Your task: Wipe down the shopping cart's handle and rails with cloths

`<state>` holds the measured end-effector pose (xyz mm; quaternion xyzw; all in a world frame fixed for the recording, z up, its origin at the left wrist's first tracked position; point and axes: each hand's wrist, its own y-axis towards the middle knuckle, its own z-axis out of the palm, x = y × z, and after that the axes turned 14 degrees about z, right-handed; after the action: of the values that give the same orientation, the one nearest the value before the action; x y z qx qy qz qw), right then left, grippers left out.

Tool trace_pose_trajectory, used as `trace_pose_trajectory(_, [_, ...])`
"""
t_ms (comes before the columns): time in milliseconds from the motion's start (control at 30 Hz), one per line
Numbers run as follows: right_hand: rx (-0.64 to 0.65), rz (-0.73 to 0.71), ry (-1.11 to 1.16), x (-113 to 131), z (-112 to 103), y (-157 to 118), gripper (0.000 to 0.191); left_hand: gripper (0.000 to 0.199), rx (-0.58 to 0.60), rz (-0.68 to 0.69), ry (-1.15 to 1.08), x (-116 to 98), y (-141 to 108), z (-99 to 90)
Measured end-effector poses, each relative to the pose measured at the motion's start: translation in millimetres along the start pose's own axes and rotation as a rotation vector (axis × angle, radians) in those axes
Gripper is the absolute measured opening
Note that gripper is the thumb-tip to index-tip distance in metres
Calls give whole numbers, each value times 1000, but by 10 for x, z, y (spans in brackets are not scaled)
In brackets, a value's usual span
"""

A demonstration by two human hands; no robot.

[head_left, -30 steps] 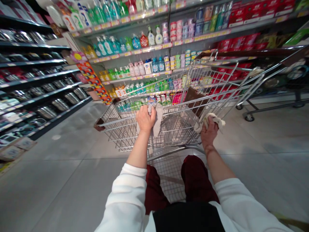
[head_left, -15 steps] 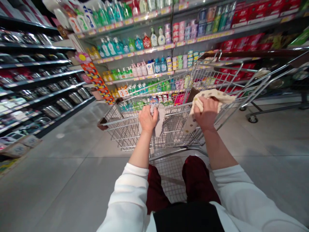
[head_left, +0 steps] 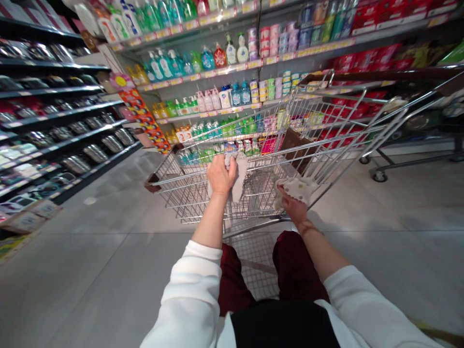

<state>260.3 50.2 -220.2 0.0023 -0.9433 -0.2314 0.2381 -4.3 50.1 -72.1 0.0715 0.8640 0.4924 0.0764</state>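
Both my hands are on cloths over the wire basket of the shopping cart [head_left: 181, 181]. My left hand [head_left: 220, 176] is curled tight around a grey cloth [head_left: 239, 181], which hangs down past my fingers against the basket's wires. My right hand [head_left: 293, 209] has a narrow pinch on a polka-dot cloth [head_left: 296, 189], which spreads out ahead of my fingertips. Way past my fingers are shelves of hand soap bottles [head_left: 207, 59], and off left of them are steel pots [head_left: 96, 152].
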Motion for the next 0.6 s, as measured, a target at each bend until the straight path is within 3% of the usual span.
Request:
trace_pose_trajectory(133, [-88, 0, 58, 210, -344, 174, 47, 31, 6, -7, -3, -12, 5, -3])
trace_pose_trajectory(267, [-157, -24, 48, 700, -765, 432, 55, 29, -3, -4, -16, -17, 4, -6])
trace_pose_trajectory(333, [-145, -66, 33, 938, -868, 562, 57, 29, -7, -1, -13, -17, 2, -9])
trace_pose_trajectory(467, [-161, -110, -4, 1132, -732, 678, 53, 29, -8, 4, -15, -16, -2, -12])
trace_pose_trajectory(600, [-167, -76, -86, 936, -330, 550, 51, 27, -13, -6, -49, -18, -4, -11])
